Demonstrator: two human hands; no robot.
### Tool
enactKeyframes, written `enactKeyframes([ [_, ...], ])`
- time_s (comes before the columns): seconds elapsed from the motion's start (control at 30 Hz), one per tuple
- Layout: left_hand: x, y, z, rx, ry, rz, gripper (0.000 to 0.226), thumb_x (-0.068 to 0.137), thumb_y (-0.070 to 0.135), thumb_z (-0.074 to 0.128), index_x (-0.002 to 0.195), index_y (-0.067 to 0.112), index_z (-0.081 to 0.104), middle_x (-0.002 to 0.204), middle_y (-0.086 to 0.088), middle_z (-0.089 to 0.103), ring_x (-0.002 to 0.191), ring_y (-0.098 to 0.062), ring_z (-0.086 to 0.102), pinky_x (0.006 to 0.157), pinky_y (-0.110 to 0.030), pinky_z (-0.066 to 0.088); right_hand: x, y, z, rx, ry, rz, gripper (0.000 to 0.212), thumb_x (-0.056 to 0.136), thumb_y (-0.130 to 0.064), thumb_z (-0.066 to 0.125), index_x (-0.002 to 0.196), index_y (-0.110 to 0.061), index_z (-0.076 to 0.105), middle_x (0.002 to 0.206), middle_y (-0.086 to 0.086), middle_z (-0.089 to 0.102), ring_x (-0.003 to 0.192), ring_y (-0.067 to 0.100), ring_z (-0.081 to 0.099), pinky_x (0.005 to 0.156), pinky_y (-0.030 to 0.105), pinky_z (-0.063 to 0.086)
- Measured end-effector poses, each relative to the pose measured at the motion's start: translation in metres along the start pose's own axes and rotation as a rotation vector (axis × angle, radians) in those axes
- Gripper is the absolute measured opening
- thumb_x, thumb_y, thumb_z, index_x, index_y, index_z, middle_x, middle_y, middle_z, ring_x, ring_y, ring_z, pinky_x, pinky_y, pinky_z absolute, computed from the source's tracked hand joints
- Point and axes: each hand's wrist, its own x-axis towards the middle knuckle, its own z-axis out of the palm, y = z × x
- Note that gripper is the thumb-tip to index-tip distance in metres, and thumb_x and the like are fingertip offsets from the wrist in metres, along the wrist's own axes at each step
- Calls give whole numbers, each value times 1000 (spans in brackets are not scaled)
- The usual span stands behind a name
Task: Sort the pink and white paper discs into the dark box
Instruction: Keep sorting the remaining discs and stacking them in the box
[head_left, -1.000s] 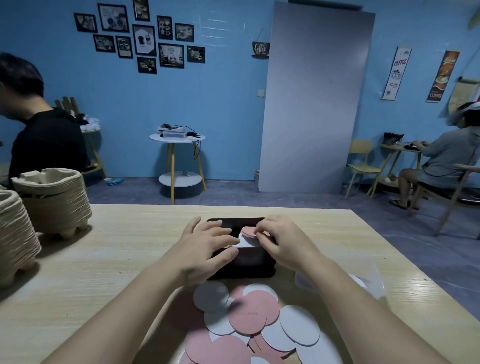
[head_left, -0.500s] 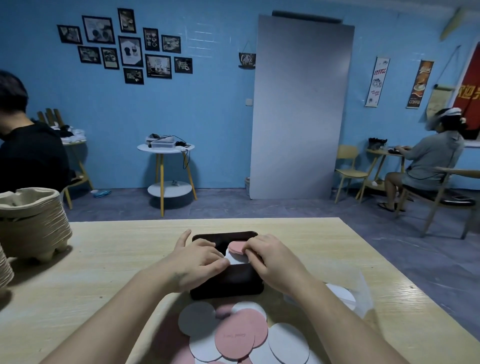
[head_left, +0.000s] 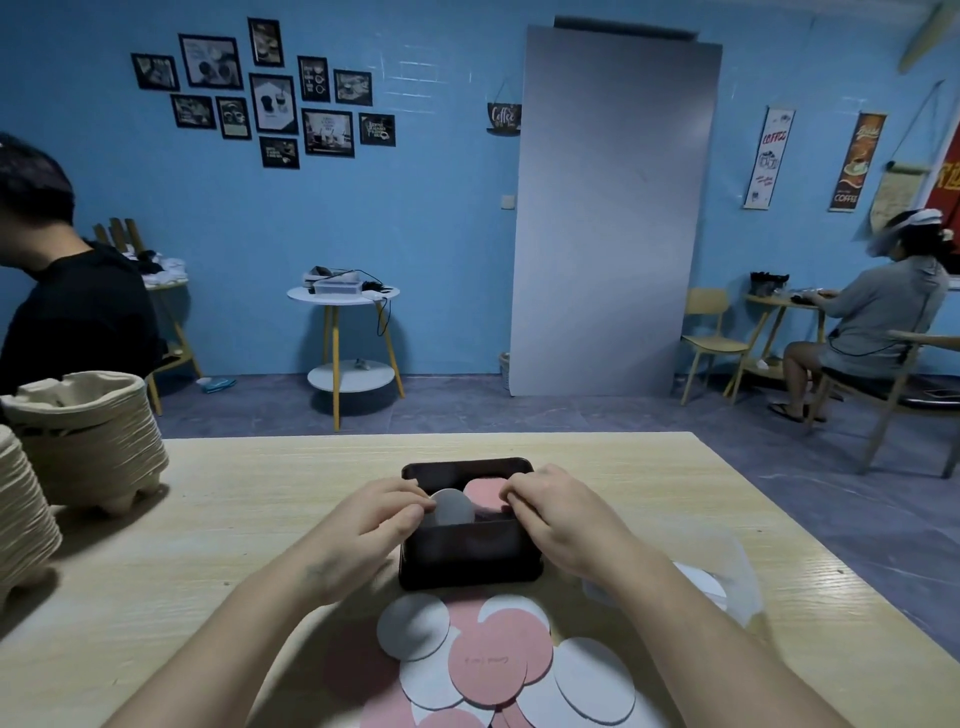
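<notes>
while the left grip is pinching the left edge of a white disc between thumb and curled fingers, the right grip is holding the right edge of a pink disc with curled fingertips. both discs are sitting tilted inside the dark box, the white one in front and to the left, overlapping the pink one behind it. the box is resting on the desk between the two wrists, its open top facing up. just in front of the box, nearer the person, a loose pile of discs is lying on the desk, pink and white ones overlapping each other. a clear plastic bag is lying beside the right forearm, with something white showing inside it. at the left edge of the desk, stacks of pulp trays are standing. beyond the desk, a person in a black top is showing at the left, and a person in a grey top is sitting at a small table on the right.
</notes>
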Motion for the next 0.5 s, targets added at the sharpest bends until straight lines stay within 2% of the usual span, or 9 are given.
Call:
enactKeyframes([
  [0.13,-8,4,2,1,73,66,50,94,56,40,121,29,71,126,21,60,129,-5,50,109,-34,39,-1,-1,-2,-20,1,6,26,100,-42,32,95,-28,53,88,-7,60,93,15,49,81,43,49],
  [0.27,-11,16,-1,-31,195,151,47,97,51,41,124,25,70,127,18,60,128,-13,53,105,-30,41,-3,-6,-6,-23,34,-30,23,101,-37,37,98,-27,58,93,-9,64,94,15,51,84,41,49],
  [0.4,-11,38,6,-17,188,238,49,99,49,40,129,23,67,130,18,57,130,-11,52,103,-23,40,-2,-18,-9,181,115,-70,32,96,-33,51,127,-32,57,121,-19,63,114,4,54,96,24,44],
  [0.5,-7,49,12,-27,166,277,47,100,47,40,128,22,67,130,17,58,129,-12,53,102,-23,41,3,-24,-12,316,186,-81,29,94,-23,60,123,-26,58,112,-15,66,104,2,60,90,19,46],
])
